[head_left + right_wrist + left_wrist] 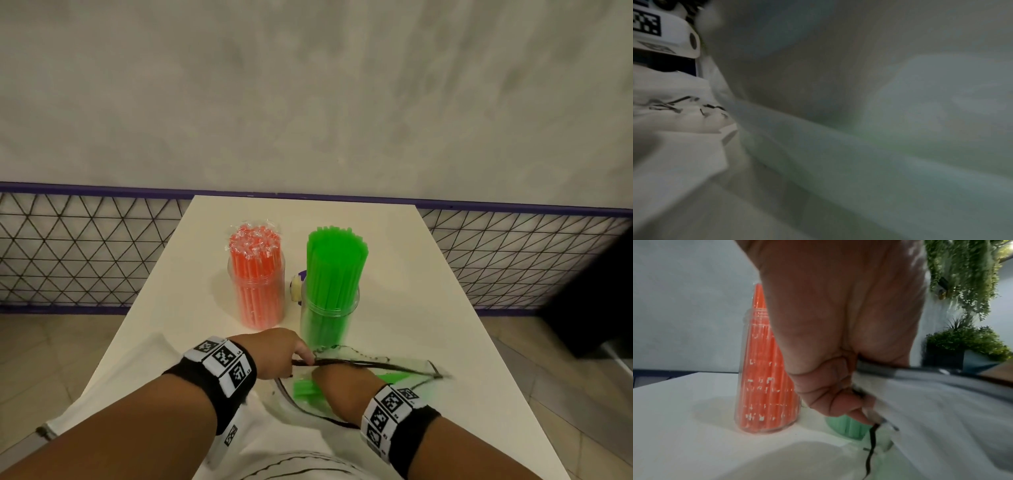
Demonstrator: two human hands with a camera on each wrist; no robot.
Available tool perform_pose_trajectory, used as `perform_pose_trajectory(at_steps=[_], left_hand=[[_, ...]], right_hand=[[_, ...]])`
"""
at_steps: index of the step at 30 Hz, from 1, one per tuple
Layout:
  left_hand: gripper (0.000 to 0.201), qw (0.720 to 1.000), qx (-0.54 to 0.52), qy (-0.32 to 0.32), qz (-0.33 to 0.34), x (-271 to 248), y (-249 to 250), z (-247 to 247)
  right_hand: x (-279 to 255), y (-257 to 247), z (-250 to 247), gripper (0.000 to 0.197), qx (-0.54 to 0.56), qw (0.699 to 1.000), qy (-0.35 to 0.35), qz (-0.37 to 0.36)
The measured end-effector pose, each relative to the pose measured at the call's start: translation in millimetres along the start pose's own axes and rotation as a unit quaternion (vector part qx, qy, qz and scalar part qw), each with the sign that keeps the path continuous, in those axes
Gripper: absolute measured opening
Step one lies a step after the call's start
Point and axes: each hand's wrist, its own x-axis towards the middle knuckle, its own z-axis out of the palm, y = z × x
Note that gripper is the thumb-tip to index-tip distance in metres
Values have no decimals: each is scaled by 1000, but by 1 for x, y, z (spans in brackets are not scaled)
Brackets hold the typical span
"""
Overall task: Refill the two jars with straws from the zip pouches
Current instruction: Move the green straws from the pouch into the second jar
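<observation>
Two clear jars stand mid-table: one packed with orange straws (257, 284) (764, 378), one with tall green straws (332, 291) (849, 428). In front of them lies a clear zip pouch (404, 371) (941, 410) with black zipper trim. My left hand (291, 353) (838, 402) pinches the pouch's zipper edge and holds its mouth apart. My right hand (339, 387) is inside the pouch, wrapped over a bundle of green straws (305, 389) whose ends stick out at both sides of it. Its fingertips are hidden. The right wrist view is a greenish blur of pouch film (859, 146).
A second, flat pale pouch (137, 377) lies under my left forearm at the table's near left. A small yellow and purple object (296, 287) sits behind and between the jars. A wire mesh fence (85, 253) runs behind the table (428, 308); a dark block (596, 301) stands at the right.
</observation>
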Motion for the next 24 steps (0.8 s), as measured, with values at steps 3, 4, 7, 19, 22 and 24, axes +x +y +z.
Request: perform_pose_trajectory(at_steps=[3,4,7,19,22,24], left_hand=[[59,999,26,-27,-6,-2,1,-1],[58,999,30,-30,-9,-2,2,-2],[64,999,31,-32,-30,-3,-1,-6],[68,998,-30,-20,-57,-1,-6,-6],[49,996,-59,-8,-65,-1,-7,-9],[39,994,-84,31,-70,-2,-8,-13]], right_hand=[[-1,6,-5,31,-24,1000,-7,-19],[-2,9,-7,32,-17,1000,-2,-26],[-4,16,-14,34,18,998,43,-47],[-13,26,-39,26,109,992,66,-9],[-21,20,-55,21,171,981,88,-15],[-33,17,-74,12,261,956,135,-14]])
